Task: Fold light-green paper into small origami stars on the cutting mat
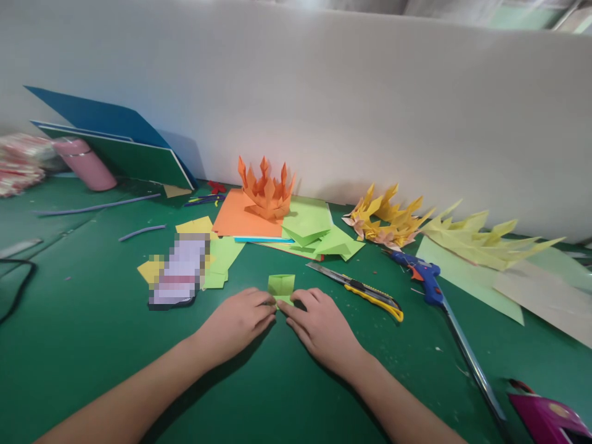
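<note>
A small light-green folded paper piece (281,285) lies on the green table (92,345) in front of me. My left hand (240,320) and my right hand (319,327) rest knuckles-up side by side, with curled fingertips pinching and pressing the paper's near edge. Both hands touch the paper and nearly meet at its lower edge. The part of the paper under the fingertips is hidden.
A yellow utility knife (361,290) and a blue glue gun (423,274) lie right of the hands. Behind are an orange paper crown (266,188), green sheets (308,225), yellow paper shapes (393,219), a phone (180,271) at left, a pink bottle (86,163) and a white wall.
</note>
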Action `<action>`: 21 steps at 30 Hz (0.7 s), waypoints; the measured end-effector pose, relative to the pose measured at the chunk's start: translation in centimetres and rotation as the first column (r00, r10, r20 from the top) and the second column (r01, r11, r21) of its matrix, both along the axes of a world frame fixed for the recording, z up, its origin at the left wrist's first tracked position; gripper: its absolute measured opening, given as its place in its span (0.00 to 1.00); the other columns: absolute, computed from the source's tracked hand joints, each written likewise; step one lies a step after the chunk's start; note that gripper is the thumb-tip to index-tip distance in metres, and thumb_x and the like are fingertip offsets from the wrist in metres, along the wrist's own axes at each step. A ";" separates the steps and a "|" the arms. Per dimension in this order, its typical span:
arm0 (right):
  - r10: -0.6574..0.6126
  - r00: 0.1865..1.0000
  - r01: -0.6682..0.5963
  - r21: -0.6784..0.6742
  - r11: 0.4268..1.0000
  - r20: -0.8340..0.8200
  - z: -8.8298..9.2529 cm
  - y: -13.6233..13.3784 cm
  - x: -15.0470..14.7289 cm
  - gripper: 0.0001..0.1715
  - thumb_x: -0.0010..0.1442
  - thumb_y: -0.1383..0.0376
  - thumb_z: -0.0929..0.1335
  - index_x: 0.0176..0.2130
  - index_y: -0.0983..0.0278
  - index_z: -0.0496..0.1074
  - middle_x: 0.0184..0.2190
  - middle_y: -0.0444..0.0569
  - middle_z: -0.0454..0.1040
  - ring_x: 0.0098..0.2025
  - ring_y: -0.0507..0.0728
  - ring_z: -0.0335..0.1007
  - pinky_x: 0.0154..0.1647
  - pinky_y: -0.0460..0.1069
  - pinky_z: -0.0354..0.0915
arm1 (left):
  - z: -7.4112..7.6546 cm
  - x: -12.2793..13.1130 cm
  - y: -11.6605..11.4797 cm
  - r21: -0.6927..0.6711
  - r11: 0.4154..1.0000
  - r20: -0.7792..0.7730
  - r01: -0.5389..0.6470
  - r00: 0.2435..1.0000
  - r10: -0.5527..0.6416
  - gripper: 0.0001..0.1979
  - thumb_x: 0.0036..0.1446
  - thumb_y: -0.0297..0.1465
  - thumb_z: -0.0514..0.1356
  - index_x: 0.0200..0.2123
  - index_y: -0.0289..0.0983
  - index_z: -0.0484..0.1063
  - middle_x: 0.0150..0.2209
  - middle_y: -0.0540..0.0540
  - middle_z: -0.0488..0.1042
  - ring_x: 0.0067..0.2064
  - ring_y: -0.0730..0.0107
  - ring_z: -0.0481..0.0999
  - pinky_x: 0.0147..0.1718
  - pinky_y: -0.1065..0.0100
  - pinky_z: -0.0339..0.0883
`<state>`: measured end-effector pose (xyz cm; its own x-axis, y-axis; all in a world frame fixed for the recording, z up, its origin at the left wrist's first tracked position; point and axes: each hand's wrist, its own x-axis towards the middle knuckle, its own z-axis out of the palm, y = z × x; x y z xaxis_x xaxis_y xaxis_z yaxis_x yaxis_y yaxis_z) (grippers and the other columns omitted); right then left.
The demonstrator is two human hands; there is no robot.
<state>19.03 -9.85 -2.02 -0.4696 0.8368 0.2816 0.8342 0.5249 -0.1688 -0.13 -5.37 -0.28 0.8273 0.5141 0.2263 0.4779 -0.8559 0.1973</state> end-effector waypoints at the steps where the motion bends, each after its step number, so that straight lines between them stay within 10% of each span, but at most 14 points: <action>1: 0.004 1.000 -0.004 0.005 1.000 0.003 0.0 0.0 0.0 0.16 0.62 0.65 0.63 0.50 0.61 0.69 0.40 0.53 0.71 0.39 0.59 0.61 0.37 0.53 0.61 | 0.0 0.0 0.0 -0.001 1.000 -0.001 0.000 1.000 0.000 0.14 0.63 0.27 0.48 0.38 0.34 0.74 0.35 0.43 0.75 0.37 0.66 0.73 0.38 0.64 0.68; 21: 0.131 0.978 -0.122 0.065 0.990 -0.160 -0.3 0.3 1.0 0.15 0.63 0.70 0.60 0.45 0.64 0.73 0.38 0.53 0.72 0.41 0.58 0.63 0.43 0.54 0.64 | -0.3 -0.3 0.1 -0.080 0.995 -0.058 -0.067 0.996 0.063 0.16 0.61 0.27 0.49 0.47 0.40 0.73 0.40 0.44 0.73 0.34 0.70 0.75 0.32 0.71 0.69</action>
